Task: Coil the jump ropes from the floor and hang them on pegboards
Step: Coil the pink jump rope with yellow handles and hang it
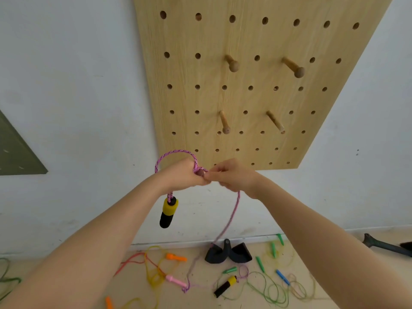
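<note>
My left hand (181, 175) grips a pink braided jump rope (172, 153) that arches in one loop above my fist. One yellow-and-black handle (168, 212) dangles just below that hand. My right hand (234, 176) pinches the same rope next to my left thumb. From there the rope runs down to the floor, where its other yellow-and-black handle (225, 285) lies. A wooden pegboard (200, 70) hangs on the wall above my hands, with several bare wooden pegs (232, 63).
Several other jump ropes lie tangled on the floor: orange-handled (176, 257), pink-handled (175, 281), green-handled (259, 263) and blue-handled (282, 276). A black object (227, 253) sits against the wall base. A green panel (15, 150) is on the wall at left.
</note>
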A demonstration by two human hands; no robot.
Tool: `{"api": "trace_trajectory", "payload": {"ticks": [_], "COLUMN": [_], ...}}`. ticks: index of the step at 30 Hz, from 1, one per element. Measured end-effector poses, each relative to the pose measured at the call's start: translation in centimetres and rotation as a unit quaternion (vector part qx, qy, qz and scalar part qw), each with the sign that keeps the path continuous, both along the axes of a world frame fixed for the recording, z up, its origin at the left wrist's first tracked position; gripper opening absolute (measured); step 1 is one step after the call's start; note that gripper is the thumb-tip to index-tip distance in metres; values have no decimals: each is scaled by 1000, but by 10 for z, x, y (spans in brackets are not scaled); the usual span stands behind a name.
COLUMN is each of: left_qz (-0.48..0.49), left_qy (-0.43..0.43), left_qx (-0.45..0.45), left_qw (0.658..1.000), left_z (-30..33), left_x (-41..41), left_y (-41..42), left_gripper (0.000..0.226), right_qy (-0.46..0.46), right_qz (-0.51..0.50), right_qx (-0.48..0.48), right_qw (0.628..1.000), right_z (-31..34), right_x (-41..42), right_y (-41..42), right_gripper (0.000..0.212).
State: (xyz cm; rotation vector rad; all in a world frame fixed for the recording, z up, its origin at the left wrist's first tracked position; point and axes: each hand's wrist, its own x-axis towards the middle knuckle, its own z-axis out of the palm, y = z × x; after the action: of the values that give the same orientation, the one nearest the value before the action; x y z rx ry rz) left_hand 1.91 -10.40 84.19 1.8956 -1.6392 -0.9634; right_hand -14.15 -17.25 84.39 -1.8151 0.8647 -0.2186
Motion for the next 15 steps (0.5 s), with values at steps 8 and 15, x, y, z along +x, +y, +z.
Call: {"api": "trace_trajectory", "payload": {"ticks": [8,15], "left_qz": [-102,-212], "left_qy": [341,480], "left_qx": [109,226], "left_qw": [928,820], "left_z": [1,13], "left_x": [2,-7], "left_y": [10,-4], "left_gripper": [44,60], "right_qy": [-127,-144], "right_qz": [7,124], "right_qx": [-51,33], "right_qw": [991,981], "right_z": [-3,-1], "right_x": [-29,-23], "right_y": [-10,4], "right_gripper": [15,48]}}
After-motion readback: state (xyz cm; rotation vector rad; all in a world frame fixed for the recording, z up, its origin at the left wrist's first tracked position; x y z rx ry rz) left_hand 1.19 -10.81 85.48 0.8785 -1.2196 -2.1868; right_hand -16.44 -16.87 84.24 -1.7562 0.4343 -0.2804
